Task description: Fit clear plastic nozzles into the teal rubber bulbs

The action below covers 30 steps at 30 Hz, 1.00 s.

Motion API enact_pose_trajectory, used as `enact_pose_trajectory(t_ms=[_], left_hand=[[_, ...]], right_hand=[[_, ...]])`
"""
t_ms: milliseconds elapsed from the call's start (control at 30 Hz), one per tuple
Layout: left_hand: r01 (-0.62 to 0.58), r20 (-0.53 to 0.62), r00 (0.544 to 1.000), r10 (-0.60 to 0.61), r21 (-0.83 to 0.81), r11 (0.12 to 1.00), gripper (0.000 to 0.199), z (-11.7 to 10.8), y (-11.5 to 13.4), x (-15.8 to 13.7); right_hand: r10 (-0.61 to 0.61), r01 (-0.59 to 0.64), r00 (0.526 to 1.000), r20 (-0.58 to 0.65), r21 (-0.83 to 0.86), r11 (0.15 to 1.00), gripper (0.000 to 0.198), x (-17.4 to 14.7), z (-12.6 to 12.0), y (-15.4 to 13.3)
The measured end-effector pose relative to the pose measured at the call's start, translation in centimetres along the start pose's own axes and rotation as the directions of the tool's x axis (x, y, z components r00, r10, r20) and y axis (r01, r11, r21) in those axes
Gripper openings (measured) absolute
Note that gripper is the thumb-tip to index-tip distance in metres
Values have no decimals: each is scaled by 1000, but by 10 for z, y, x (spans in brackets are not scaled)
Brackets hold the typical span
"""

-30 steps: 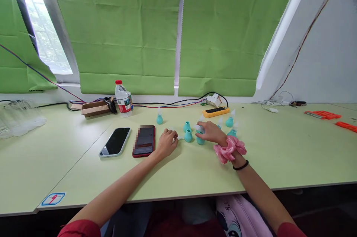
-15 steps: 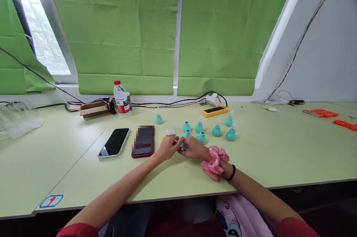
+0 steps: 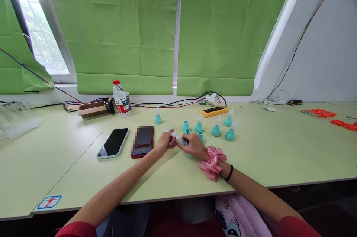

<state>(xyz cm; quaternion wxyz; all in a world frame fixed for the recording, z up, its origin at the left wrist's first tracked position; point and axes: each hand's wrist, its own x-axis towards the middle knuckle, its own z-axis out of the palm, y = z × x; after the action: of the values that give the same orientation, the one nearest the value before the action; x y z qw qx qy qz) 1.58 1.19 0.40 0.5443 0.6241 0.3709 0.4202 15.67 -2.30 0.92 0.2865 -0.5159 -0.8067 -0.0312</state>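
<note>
My left hand (image 3: 165, 143) is closed around a whitish translucent nozzle (image 3: 173, 133), whose end sticks out past the fingers. Close beside it, my right hand (image 3: 196, 145) grips a teal squeeze bulb (image 3: 190, 155), mostly hidden under the palm. A clear piece (image 3: 182, 141) points from the right fingers toward the left hand; whether it is fixed to the bulb I cannot tell. Just beyond the hands stand teal bulbs without nozzles, among them one open-necked bulb (image 3: 185, 126). Several bulbs with clear nozzles stand to the right, such as a nozzled bulb (image 3: 230, 134).
Left of my hands lie a red-cased phone (image 3: 142, 141) and a light-cased phone (image 3: 113, 143). Farther back are a water bottle (image 3: 121, 100), an open cardboard box (image 3: 93, 109), a yellow power strip (image 3: 214, 111) and cables. Orange parts (image 3: 320, 113) lie far right.
My hands have drawn slightly apart, and the left fingers have curled round the nozzle. My right hand has turned, so the teal bulb now shows beneath it.
</note>
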Motion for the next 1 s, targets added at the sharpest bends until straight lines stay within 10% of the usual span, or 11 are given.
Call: enact_pose_trajectory(t_ms=[133, 233, 333, 467, 667, 1000], left_hand=[[-150, -225, 944, 242, 360, 921, 49, -13, 7, 1], [-212, -108, 879, 465, 784, 583, 29, -19, 4, 1], [-202, 36, 907, 420, 911, 359, 19, -22, -5, 2], [-204, 86, 927, 366, 933, 298, 20, -20, -9, 2], [-268, 65, 908, 413, 850, 454, 24, -7, 1, -7], [-272, 88, 962, 257, 275, 922, 30, 3, 9, -11]], right_hand=[[23, -24, 999, 49, 19, 1000, 42, 2, -1, 3], [69, -72, 993, 91, 28, 997, 46, 4, -3, 2], [97, -96, 991, 97, -14, 995, 40, 3, -4, 0], [81, -74, 990, 112, -60, 995, 18, 0, -2, -1], [55, -96, 987, 152, 277, 956, 22, 3, 4, 5], [138, -297, 952, 272, 727, 619, 26, 0, -1, -2]])
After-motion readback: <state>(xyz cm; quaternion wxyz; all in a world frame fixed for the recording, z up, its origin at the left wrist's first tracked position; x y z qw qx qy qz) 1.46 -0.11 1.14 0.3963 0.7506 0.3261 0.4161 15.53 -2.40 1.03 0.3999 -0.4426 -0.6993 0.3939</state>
